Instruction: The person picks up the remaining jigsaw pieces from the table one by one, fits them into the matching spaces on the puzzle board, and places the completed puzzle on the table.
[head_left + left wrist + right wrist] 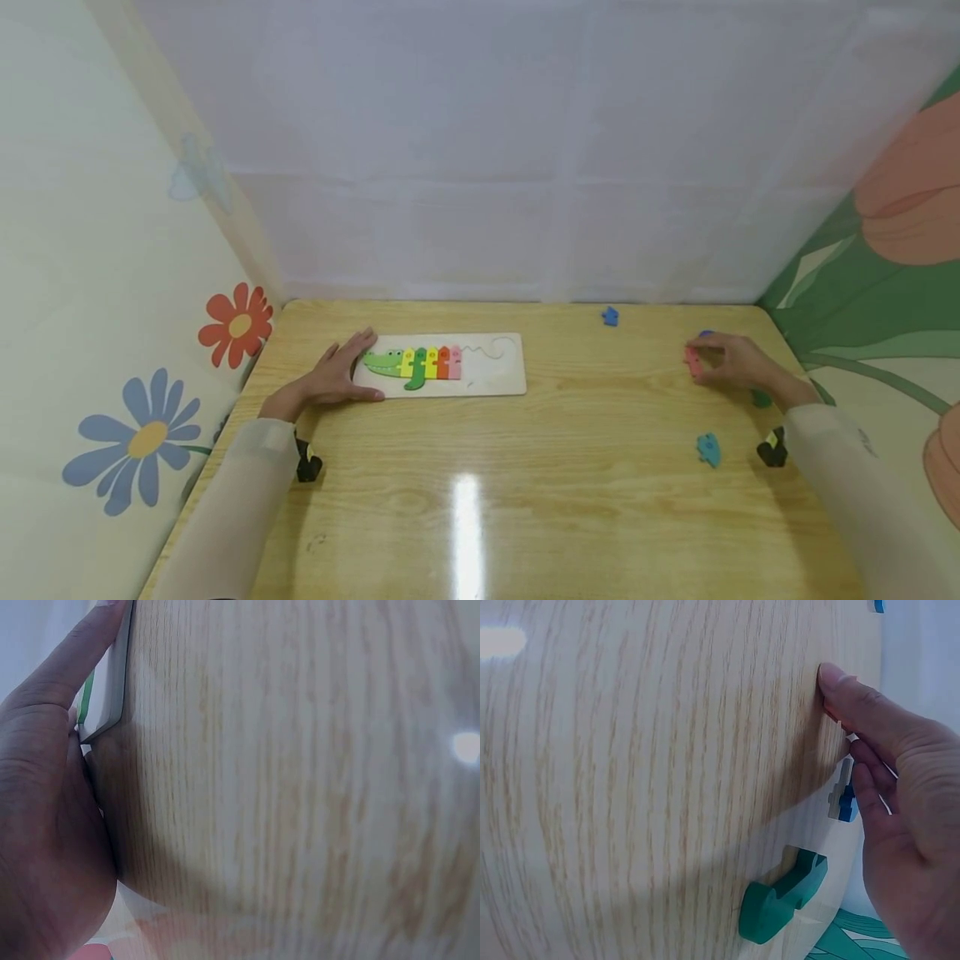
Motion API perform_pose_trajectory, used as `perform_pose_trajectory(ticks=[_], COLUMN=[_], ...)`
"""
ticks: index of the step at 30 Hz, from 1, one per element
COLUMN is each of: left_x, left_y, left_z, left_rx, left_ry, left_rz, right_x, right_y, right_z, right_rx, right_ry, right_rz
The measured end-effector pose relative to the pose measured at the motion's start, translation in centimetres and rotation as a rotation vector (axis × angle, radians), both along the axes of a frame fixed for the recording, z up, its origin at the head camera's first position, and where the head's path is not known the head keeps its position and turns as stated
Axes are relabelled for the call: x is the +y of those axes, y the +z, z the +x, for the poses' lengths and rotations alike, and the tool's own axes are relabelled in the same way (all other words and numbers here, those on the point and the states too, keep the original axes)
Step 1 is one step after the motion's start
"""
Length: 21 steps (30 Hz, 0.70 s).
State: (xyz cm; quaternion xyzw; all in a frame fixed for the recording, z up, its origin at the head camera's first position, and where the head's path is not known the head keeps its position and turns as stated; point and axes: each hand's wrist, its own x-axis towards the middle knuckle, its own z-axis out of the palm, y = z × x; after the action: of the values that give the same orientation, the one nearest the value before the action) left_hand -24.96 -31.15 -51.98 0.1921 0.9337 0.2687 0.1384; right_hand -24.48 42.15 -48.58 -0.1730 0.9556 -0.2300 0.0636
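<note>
A white wooden puzzle board (491,381) lies at the left of the table, bearing a crocodile of green, yellow, orange and pink pieces (431,363). My left hand (335,372) holds the board's left end, thumb along the near edge and fingers at the far edge. In the left wrist view the thumb (71,664) reaches over the board's corner. On the right, my right hand (731,360) pinches a pinkish-red puzzle piece (693,362) between thumb and fingers, close over the table. That piece is mostly hidden by the thumb in the right wrist view.
A blue piece (611,317) lies near the table's back edge. Another blue piece (847,804) sits just beyond my right hand, and a green curved piece (769,911) below its wrist. Nearer lies a teal piece (708,449). Walls border the table's back and sides.
</note>
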Motion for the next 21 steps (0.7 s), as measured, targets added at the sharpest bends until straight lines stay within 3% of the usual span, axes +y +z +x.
perform_pose_trajectory(ticks=[14,21], left_x=[-0.09,0.04], left_y=[-0.14,0.13], left_z=[0.42,0.25], left_rx=[0.036,0.009], left_ry=[-0.009,0.002], left_rz=[0.051,0.011], right_x=[0.3,0.05], right_y=[-0.62,-0.48], right_z=[0.16,0.34], right_rx=[0.047,0.056], right_ry=[-0.036,-0.054], right_rz=[-0.03,-0.027])
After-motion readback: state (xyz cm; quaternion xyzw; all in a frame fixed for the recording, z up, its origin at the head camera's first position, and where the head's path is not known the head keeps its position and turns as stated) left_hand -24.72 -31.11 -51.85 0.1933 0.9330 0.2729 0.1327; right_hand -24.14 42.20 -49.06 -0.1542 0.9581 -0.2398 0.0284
